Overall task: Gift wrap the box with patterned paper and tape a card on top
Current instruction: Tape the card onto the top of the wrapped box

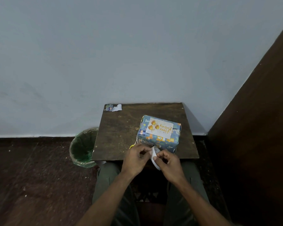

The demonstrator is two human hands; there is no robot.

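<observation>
Both hands worked at the table's near edge: the left hand (pixel 136 158) pinched at the loose tape end, while the right hand (pixel 167 160) gripped the white tape roll (pixel 154 156), fingers curled around it. Beyond them sat the wrapped box (pixel 158 137), right of centre, with the birthday card (pixel 159 127) lying on top. Card and paper looked light and easily creased, so pressing flat at the card's edges seemed wisest. Left of the dark wooden table (pixel 121 128) stood a green bin (pixel 83 148); paper scraps (pixel 113 107) lay at the far left corner, against a pale wall.
</observation>
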